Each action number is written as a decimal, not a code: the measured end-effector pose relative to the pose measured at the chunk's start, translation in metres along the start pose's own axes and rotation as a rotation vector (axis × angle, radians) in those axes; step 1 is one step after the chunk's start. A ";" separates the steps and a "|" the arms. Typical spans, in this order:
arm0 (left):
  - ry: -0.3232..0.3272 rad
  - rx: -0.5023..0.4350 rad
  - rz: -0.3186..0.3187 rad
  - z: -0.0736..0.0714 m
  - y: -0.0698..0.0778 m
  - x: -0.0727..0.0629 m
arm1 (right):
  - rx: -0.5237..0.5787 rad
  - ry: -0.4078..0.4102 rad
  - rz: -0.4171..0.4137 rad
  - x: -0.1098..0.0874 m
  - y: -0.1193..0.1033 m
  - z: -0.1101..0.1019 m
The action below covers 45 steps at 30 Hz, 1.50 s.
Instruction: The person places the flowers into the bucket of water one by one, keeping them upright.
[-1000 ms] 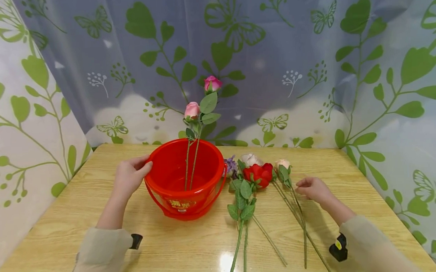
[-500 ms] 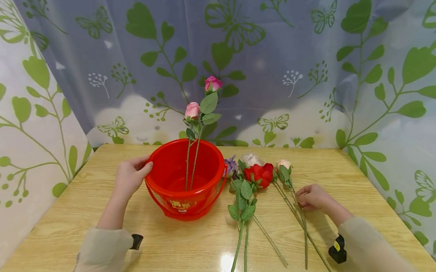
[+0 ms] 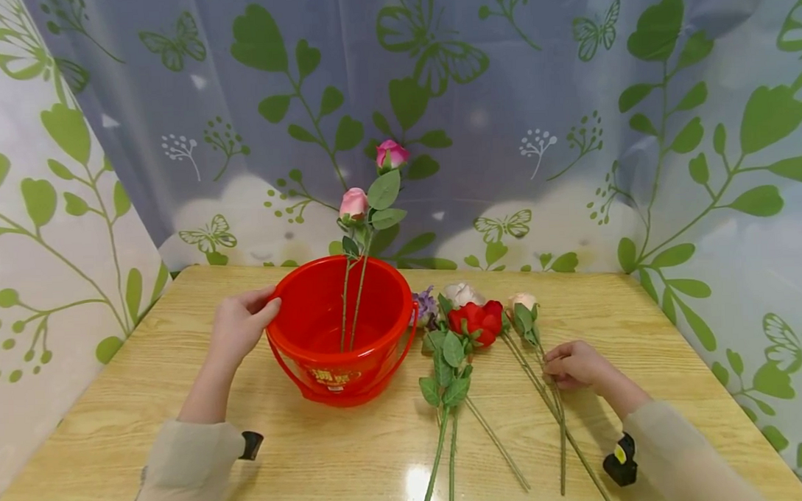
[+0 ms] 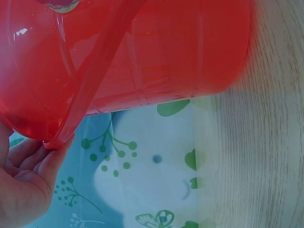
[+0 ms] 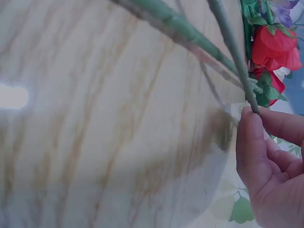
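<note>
My left hand (image 3: pixel 238 326) pinches the rim of a red plastic bucket (image 3: pixel 378 363) at its left side, thumb outside; the left wrist view shows the fingers beside the bucket's handle (image 4: pixel 97 71). Two artificial roses stand in the bucket, one light pink (image 3: pixel 354 204) and one deep pink (image 3: pixel 391 155), leaning towards the back. To the right, my right hand (image 3: pixel 577 366) pinches the stem (image 5: pixel 232 47) of a pale peach rose (image 3: pixel 524 302) between thumb and index finger. That stem crosses another green stem (image 5: pixel 185 33) in the right wrist view.
Between bucket and right hand lie a red rose (image 3: pixel 476 321), a whitish flower (image 3: pixel 462 294) and a purple flower (image 3: pixel 424 306), their stems pointing to the front edge. Behind the wooden table (image 3: pixel 146 362) hangs a curtain (image 3: pixel 476 130) with leaves and butterflies.
My right hand has come down and slightly towards me onto the peach rose's stem, and its fingers have closed on it. The left hand and bucket have stayed in place.
</note>
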<state>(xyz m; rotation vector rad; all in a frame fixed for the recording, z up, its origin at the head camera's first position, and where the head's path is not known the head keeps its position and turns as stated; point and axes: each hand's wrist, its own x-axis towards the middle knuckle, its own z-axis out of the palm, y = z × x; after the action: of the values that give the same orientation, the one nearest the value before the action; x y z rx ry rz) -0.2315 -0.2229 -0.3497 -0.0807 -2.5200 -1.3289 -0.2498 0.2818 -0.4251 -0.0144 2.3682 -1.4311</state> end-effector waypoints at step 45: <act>0.005 0.022 0.005 -0.001 0.002 0.000 | 0.369 0.162 -0.340 -0.043 -0.119 0.003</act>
<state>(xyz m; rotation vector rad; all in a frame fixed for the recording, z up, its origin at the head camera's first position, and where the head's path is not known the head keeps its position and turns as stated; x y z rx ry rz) -0.2308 -0.2222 -0.3476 -0.0789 -2.5284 -1.2981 -0.2300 0.2304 -0.3109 -0.2213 2.2637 -2.0851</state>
